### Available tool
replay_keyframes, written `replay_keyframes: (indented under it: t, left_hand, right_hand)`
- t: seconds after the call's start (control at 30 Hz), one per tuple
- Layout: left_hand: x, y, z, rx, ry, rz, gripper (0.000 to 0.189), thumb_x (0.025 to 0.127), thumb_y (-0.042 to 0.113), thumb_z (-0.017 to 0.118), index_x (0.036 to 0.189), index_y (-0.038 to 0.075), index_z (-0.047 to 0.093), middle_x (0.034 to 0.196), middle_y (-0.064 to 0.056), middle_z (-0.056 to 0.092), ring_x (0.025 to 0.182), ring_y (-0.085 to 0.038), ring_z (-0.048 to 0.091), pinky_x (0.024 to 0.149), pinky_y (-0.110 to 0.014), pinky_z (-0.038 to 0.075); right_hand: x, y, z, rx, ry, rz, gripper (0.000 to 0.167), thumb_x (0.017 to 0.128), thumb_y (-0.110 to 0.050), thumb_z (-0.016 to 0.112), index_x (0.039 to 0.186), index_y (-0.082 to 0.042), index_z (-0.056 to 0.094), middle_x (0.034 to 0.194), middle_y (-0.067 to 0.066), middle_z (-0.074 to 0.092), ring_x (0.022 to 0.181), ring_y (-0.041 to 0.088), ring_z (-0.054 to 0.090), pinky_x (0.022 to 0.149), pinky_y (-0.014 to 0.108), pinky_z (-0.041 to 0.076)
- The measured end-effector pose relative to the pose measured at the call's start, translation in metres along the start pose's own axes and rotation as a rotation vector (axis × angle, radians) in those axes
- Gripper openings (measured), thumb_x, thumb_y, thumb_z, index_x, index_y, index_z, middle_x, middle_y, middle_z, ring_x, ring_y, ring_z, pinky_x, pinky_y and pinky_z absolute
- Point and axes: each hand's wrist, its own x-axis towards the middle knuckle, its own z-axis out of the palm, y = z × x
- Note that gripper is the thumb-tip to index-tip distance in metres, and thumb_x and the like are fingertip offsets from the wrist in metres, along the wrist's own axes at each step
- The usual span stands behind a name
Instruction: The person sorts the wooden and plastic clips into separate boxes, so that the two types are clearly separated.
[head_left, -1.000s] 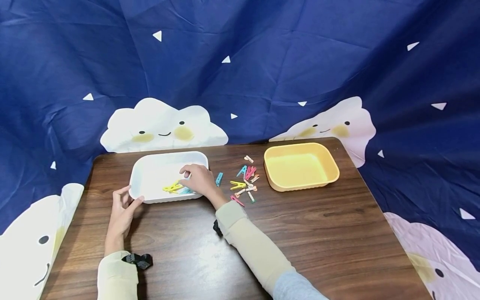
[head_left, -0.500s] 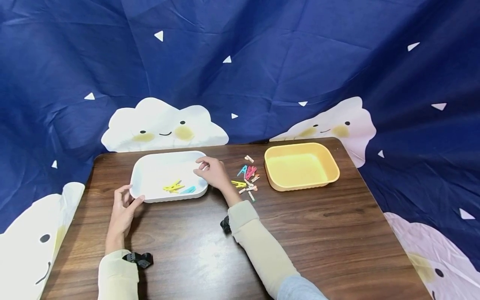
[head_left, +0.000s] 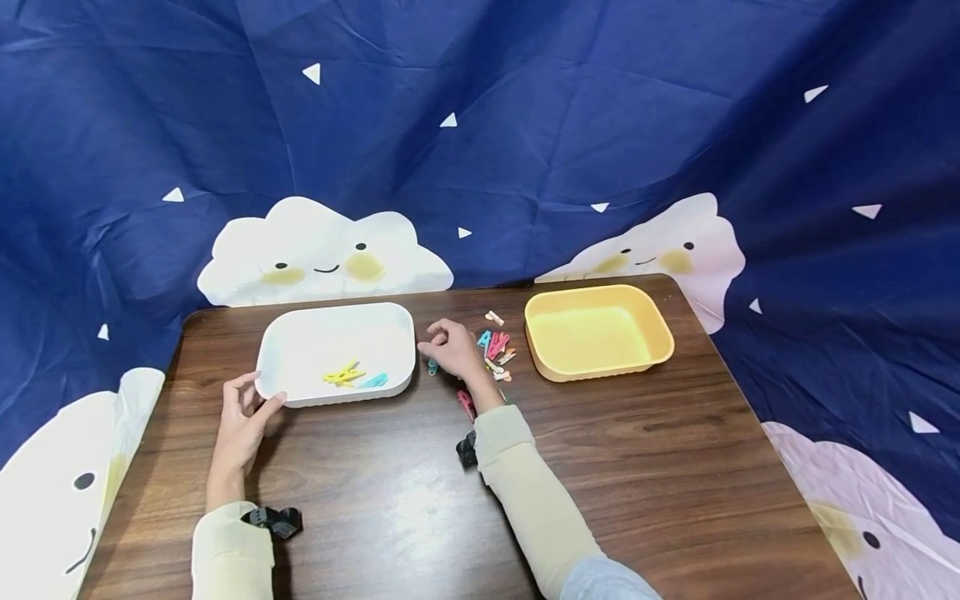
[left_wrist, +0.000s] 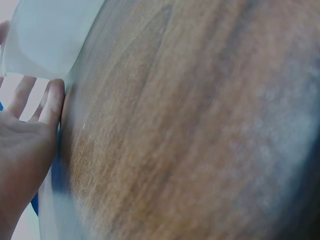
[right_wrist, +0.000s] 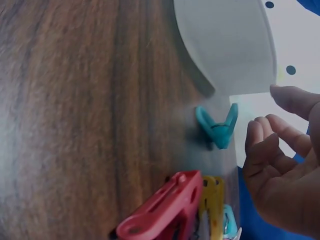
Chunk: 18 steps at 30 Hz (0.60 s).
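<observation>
My left hand [head_left: 242, 425] holds the near-left corner of a white plastic tray [head_left: 300, 333], thumb on the near side and fingers on the left side. Inside the tray lie yellow clothespins [head_left: 343, 374] and a light-blue clothespin [head_left: 372, 381]. My right hand [head_left: 456, 350] hovers just right of the tray, fingers loosely bent, with nothing between them. Close to its fingertips a teal clothespin [right_wrist: 218, 126] sits on the table. In the right wrist view a red clothespin [right_wrist: 162, 210] and a yellow clothespin [right_wrist: 212, 202] appear below it.
A yellow plastic basin [head_left: 600, 333] stands at the back right of the brown wooden table [head_left: 600, 467]. Between the containers lies a loose pile with a pink clothespin [head_left: 498, 344] and small wooden clips [head_left: 494, 317]. A blue curtain [head_left: 525, 125] with clouds hangs behind.
My right hand has moved right, out of the white tray, to above the teal clothespin. The light-blue clothespin in the tray is uncovered. The left hand keeps its place.
</observation>
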Motion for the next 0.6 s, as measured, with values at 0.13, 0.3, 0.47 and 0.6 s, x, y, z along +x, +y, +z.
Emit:
replay_keyframes:
  t: [0.13,0.3,0.47,0.6]
  left_hand:
    - [0.0,0.0,0.0,0.007,0.004,-0.02,0.056,0.093,-0.009,0.067,0.132,0.019,0.04,0.132,0.008,0.056,0.121,-0.01,0.049,0.091,-0.013,0.045]
    - [-0.002,0.002,0.002,0.01,0.007,-0.034,0.056,0.093,-0.008,0.067,0.132,0.021,0.039,0.135,0.006,0.054,0.124,-0.01,0.048,0.093,-0.015,0.044]
    - [-0.003,0.003,0.002,0.011,0.004,-0.03,0.055,0.094,-0.008,0.066,0.133,0.02,0.039,0.136,0.005,0.053,0.124,-0.011,0.048,0.094,-0.015,0.043]
    - [-0.003,0.003,0.002,0.013,-0.001,-0.024,0.055,0.094,-0.007,0.066,0.133,0.02,0.039,0.136,0.005,0.053,0.123,-0.01,0.048,0.094,-0.015,0.043]
  right_hand:
    - [0.0,0.005,0.0,-0.039,-0.018,0.053,0.036,0.09,-0.027,0.078,0.118,-0.007,0.069,0.088,0.0,0.069,0.082,0.017,0.062,0.075,0.033,0.049]
    - [0.0,0.01,0.002,-0.059,-0.034,0.102,0.038,0.088,-0.027,0.079,0.118,-0.007,0.068,0.09,0.002,0.069,0.081,0.016,0.062,0.074,0.032,0.049]
    - [0.002,0.014,0.004,-0.106,-0.035,0.139,0.038,0.086,-0.027,0.082,0.116,-0.008,0.067,0.086,0.002,0.065,0.078,0.017,0.06,0.075,0.033,0.05]
    - [0.003,0.015,0.006,-0.151,-0.018,0.141,0.04,0.085,-0.025,0.083,0.117,-0.008,0.067,0.087,0.002,0.066,0.084,0.021,0.061,0.082,0.037,0.051]
